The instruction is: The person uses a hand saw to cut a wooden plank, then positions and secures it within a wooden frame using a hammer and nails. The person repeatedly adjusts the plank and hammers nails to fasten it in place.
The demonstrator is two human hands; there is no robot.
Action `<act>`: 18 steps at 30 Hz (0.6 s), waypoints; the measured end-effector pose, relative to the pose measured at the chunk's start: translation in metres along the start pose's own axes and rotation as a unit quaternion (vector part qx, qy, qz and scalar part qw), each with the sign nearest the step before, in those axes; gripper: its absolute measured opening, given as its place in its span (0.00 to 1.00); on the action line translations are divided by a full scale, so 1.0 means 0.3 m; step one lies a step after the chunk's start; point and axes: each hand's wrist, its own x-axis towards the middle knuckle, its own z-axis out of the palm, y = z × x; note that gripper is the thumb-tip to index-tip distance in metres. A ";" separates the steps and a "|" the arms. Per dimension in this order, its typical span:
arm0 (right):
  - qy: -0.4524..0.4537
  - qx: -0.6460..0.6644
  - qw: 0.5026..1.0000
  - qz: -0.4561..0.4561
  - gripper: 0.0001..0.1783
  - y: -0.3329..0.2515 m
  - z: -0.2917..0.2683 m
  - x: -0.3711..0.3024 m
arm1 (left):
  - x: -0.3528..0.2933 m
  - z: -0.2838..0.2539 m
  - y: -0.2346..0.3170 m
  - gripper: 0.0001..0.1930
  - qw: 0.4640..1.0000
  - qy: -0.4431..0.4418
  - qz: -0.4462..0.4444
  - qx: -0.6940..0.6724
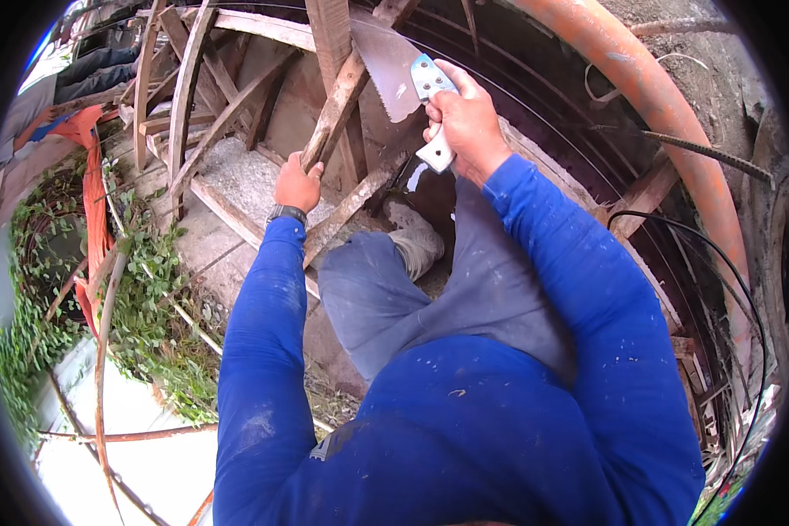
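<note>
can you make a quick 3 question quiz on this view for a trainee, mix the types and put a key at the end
1. Multiple choice: how is the handsaw held? A) by the left hand only; B) by the right hand only; C) by both hands.

2. True or false: the left hand is open and touching nothing.

3. Fill the gap: the cloth hanging at the left of the view is ____ in colour.

Key:
1. B, the right hand has it by the handle.
2. False, it grips a wooden bar.
3. Orange.
</note>
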 end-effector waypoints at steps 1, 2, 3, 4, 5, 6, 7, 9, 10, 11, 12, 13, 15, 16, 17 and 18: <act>-0.004 -0.010 1.000 -0.006 0.36 0.003 -0.005 0.003 | 0.006 0.006 -0.007 0.27 1.000 0.002 -0.005 0.003; -0.008 -0.020 1.000 -0.013 0.35 0.004 -0.011 0.005 | 0.012 0.011 -0.015 0.26 1.000 0.003 -0.011 0.005; 0.014 -0.022 1.000 0.001 0.35 -0.009 -0.012 -0.061 | -0.018 -0.005 -0.011 0.26 1.000 -0.017 -0.005 0.014; 0.014 -0.026 1.000 -0.002 0.35 -0.015 -0.014 -0.100 | -0.016 -0.009 -0.008 0.26 1.000 -0.011 -0.001 0.020; 0.014 -0.029 0.999 -0.004 0.35 -0.022 -0.020 -0.116 | -0.011 -0.014 -0.004 0.26 1.000 -0.004 0.003 0.026; 0.021 -0.043 0.999 -0.012 0.35 -0.022 -0.035 -0.118 | -0.015 -0.011 0.000 0.26 1.000 -0.005 0.002 0.026; 0.021 -0.036 0.999 -0.003 0.35 -0.021 -0.047 -0.132 | -0.013 -0.008 0.007 0.27 1.000 -0.005 0.001 0.025; 0.018 -0.022 1.000 0.012 0.35 -0.030 -0.060 -0.170 | -0.014 -0.004 0.006 0.27 1.000 -0.007 -0.002 0.024; 0.016 -0.011 1.000 0.024 0.36 -0.028 -0.065 -0.179 | -0.013 -0.004 -0.001 0.27 1.000 -0.009 -0.004 0.023; 0.008 -0.016 0.999 0.028 0.36 -0.031 -0.068 -0.190 | -0.013 -0.003 -0.007 0.27 1.000 -0.011 -0.006 0.022; 0.002 -0.020 0.999 0.031 0.35 -0.030 -0.072 -0.200 | -0.013 -0.003 -0.004 0.27 1.000 -0.008 -0.007 0.021; -0.005 -0.025 0.999 0.034 0.35 -0.029 -0.076 -0.210 | -0.014 -0.003 -0.002 0.27 1.000 -0.006 -0.007 0.019; -0.006 -0.010 0.999 0.040 0.34 -0.037 -0.083 -0.223 | -0.015 -0.009 0.014 0.25 1.000 -0.003 -0.011 0.020; -0.005 -0.004 0.999 0.042 0.34 -0.035 -0.088 -0.227 | -0.016 -0.013 0.029 0.24 1.000 -0.002 -0.015 0.022; -0.003 0.001 0.999 0.044 0.34 -0.033 -0.091 -0.226 | -0.015 -0.020 0.043 0.22 1.000 -0.001 -0.018 0.025; -0.011 -0.010 1.000 0.027 0.34 -0.033 -0.083 -0.206 | -0.005 -0.025 0.040 0.22 0.999 0.008 -0.015 0.027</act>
